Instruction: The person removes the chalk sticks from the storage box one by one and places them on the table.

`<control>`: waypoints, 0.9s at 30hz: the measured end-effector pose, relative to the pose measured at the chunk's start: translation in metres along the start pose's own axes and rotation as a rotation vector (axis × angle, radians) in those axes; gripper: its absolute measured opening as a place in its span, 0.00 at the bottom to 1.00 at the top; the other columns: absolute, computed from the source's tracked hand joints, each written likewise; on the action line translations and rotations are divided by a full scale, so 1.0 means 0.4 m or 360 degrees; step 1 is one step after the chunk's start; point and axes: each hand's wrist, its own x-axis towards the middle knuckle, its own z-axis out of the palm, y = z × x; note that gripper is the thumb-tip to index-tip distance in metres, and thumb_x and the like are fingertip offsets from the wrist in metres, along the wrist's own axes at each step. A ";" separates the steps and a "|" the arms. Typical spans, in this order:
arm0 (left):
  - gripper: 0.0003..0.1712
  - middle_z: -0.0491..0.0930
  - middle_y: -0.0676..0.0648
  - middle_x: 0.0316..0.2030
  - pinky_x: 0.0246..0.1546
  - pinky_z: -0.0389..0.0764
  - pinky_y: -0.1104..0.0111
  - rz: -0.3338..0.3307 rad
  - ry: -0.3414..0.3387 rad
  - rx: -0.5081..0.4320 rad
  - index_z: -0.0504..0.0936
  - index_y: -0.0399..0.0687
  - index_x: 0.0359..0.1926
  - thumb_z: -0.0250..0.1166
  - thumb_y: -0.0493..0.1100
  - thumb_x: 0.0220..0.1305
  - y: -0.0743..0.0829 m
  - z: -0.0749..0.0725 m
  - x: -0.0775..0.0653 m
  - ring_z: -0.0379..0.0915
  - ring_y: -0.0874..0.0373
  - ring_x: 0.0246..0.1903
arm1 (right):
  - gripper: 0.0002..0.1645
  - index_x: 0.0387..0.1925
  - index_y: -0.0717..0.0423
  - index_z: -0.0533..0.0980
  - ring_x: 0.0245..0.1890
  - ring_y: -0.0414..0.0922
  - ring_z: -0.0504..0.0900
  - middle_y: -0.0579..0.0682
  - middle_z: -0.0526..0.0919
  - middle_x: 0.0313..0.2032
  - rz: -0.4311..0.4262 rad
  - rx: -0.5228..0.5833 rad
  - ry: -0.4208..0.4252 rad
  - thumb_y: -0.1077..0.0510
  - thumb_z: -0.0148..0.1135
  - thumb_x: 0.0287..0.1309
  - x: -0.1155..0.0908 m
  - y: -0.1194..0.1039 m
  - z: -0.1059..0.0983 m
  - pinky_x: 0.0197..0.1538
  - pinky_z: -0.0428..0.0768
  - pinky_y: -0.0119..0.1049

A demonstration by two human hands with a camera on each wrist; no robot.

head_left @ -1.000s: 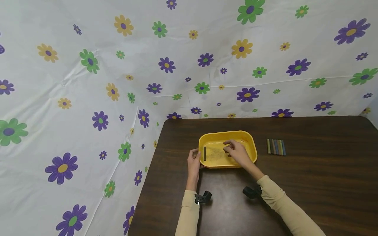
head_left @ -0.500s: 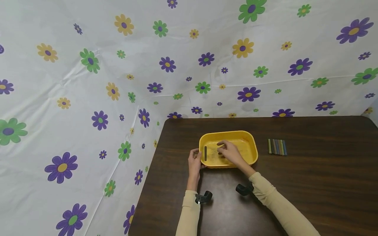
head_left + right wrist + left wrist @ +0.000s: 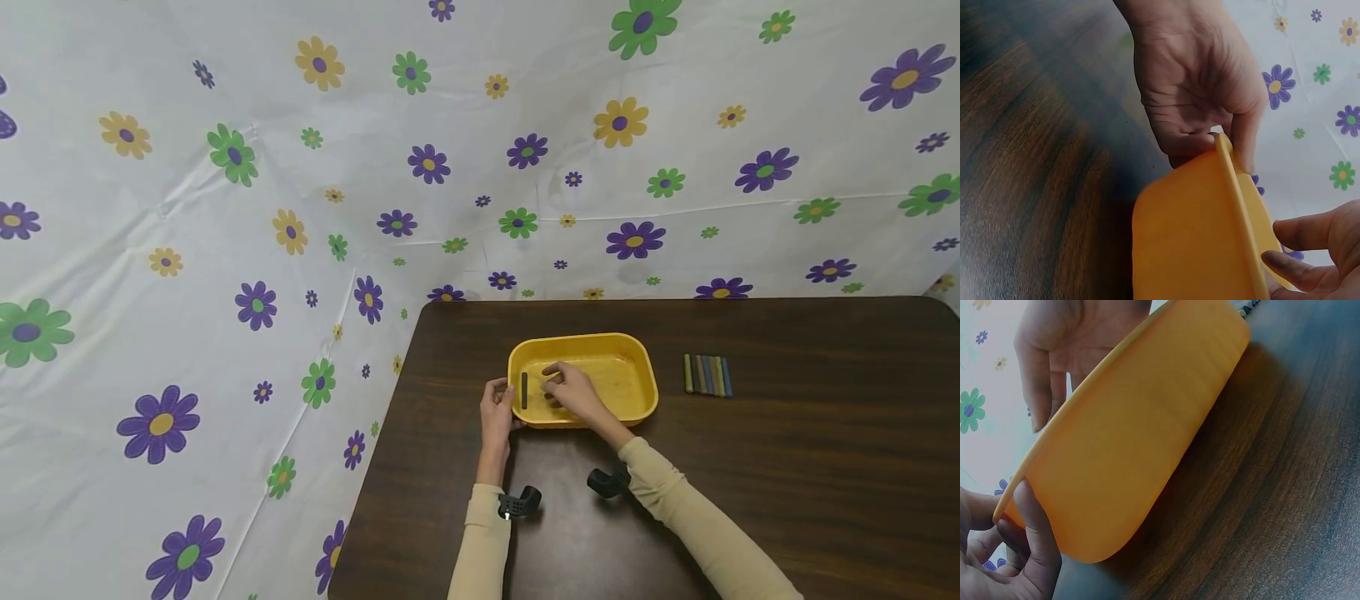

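A yellow plastic tray (image 3: 622, 367) sits on the table in the head view. One black stick (image 3: 524, 390), like a chalk or pastel, lies inside near its left end. My left hand (image 3: 496, 421) grips the tray's left rim; in the left wrist view its thumb and fingers (image 3: 1038, 534) are on either side of the rim. Over the tray, just right of the black stick, is my right hand (image 3: 576, 392). Its fingers are bent and apart, with nothing visible between them; in the right wrist view their tips (image 3: 1279, 259) look smudged dark.
Several coloured sticks (image 3: 707, 375) lie side by side in a row on the dark wooden table (image 3: 825, 433), right of the tray. A white flowered sheet (image 3: 465, 183) hangs behind and to the left.
My right hand has moved left across the tray, from its middle towards the black stick. The left hand keeps its grip on the rim.
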 end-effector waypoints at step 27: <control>0.19 0.75 0.22 0.47 0.22 0.81 0.68 0.0026 -0.0051 -0.0017 0.73 0.29 0.63 0.56 0.37 0.79 0.080 0.002 -0.053 0.78 0.28 0.37 | 0.24 0.60 0.72 0.74 0.40 0.55 0.85 0.68 0.83 0.51 0.0082 -0.0152 0.0048 0.64 0.63 0.65 0.060 -0.008 0.086 0.40 0.84 0.42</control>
